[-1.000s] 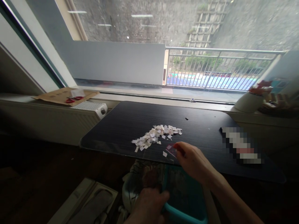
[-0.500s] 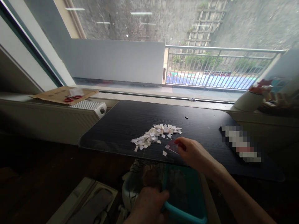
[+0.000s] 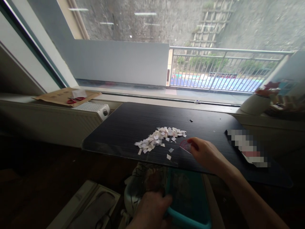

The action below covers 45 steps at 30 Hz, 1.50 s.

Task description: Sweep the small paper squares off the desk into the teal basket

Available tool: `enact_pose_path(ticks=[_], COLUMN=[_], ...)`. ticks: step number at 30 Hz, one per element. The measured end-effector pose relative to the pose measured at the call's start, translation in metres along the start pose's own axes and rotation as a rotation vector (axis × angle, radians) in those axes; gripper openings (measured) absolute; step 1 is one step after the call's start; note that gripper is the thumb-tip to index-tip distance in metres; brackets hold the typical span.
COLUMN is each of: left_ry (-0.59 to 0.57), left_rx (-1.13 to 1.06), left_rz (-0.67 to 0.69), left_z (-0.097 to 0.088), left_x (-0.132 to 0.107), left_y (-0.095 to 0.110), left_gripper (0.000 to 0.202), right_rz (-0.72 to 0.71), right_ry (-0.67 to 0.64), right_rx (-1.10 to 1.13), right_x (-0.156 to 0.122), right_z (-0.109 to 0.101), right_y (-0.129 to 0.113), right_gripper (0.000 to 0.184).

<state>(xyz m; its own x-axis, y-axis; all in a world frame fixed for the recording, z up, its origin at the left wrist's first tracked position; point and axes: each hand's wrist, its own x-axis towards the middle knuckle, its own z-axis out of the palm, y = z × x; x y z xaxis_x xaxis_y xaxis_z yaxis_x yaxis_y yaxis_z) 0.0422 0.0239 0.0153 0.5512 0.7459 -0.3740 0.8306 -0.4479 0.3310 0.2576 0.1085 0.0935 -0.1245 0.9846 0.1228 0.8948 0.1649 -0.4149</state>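
Observation:
A thin clear plastic piece (image 3: 185,145) with a reddish curved edge and a pale straight one, protractor-like in shape, is pinched in my right hand (image 3: 205,152) just over the dark table. To its left lies a loose heap of small white paper scraps (image 3: 157,137). Two single scraps, one of them a white paper square (image 3: 169,157), rest apart from the heap near the front edge. Below that edge, my left hand (image 3: 153,205) closes on the rim of a turquoise plastic bin (image 3: 190,219), whose inside is dim.
The black table (image 3: 114,127) stands by a window. At its right lies a blurred-out flat object (image 3: 247,148). Red-handled scissors (image 3: 76,100) rest on brown paper (image 3: 52,97) beside a radiator (image 3: 89,109). A white vase (image 3: 254,103) stands on the right sill, an open box (image 3: 83,206) at lower left.
My right hand has drawn the plastic piece to the right, away from the heap. A small scrap now lies on the table where the piece was. The left hand stays at the bin.

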Motion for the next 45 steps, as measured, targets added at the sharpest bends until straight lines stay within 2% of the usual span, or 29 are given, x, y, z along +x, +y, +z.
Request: enact_pose_path(ticks=[2, 6, 8, 10, 14, 17, 20, 22, 25, 27, 33, 45], left_ry=[0.011, 0.035, 0.031, 0.004, -0.030, -0.034, -0.049, -0.052, -0.041, -0.040, -0.023, -0.034], left_rx=[0.002, -0.002, -0.004, -0.004, 0.002, 0.008, 0.011, 0.015, 0.019, 0.016, 0.007, 0.012], left_rz=[0.004, 0.015, 0.023, 0.020, -0.009, -0.019, -0.012, -0.007, -0.002, -0.001, -0.010, -0.013], left_z=[0.002, 0.001, 0.000, 0.001, 0.004, 0.005, 0.003, 0.001, -0.001, 0.000, 0.001, 0.002], left_x=[0.000, 0.000, 0.001, 0.001, -0.001, -0.001, 0.000, 0.001, 0.001, -0.001, -0.004, -0.005], left_y=[-0.001, 0.001, 0.000, -0.001, -0.004, -0.002, 0.001, 0.003, 0.002, 0.001, -0.002, -0.001], left_gripper=[0.023, 0.021, 0.021, 0.022, 0.024, 0.025, 0.026, 0.026, 0.024, 0.025, 0.027, 0.030], right_rz=[0.008, -0.096, -0.113, -0.062, 0.103, 0.190, 0.129, -0.006, -0.332, -0.437, -0.423, -0.329], right_ry=[0.007, -0.069, -0.076, -0.028, 0.019, 0.021, 0.146, 0.149, -0.123, -0.221, -0.372, -0.383], right_rx=[0.025, 0.142, 0.121, 0.050, -0.049, -0.304, -0.510, -0.462, -0.173, -0.113, -0.208, -0.351], right_x=[-0.002, -0.003, -0.001, 0.003, 0.008, 0.006, 0.004, 0.006, 0.014, 0.023, 0.041, 0.028], right_z=[-0.001, 0.004, 0.006, 0.004, -0.011, -0.021, -0.023, -0.017, -0.004, 0.003, 0.009, 0.004], right_y=[0.004, -0.005, -0.006, 0.007, 0.059, 0.076, 0.055, 0.028, -0.010, -0.025, -0.036, -0.051], right_gripper=[0.026, 0.027, 0.029, 0.031, 0.035, 0.037, 0.041, 0.038, 0.028, 0.026, 0.020, 0.016])
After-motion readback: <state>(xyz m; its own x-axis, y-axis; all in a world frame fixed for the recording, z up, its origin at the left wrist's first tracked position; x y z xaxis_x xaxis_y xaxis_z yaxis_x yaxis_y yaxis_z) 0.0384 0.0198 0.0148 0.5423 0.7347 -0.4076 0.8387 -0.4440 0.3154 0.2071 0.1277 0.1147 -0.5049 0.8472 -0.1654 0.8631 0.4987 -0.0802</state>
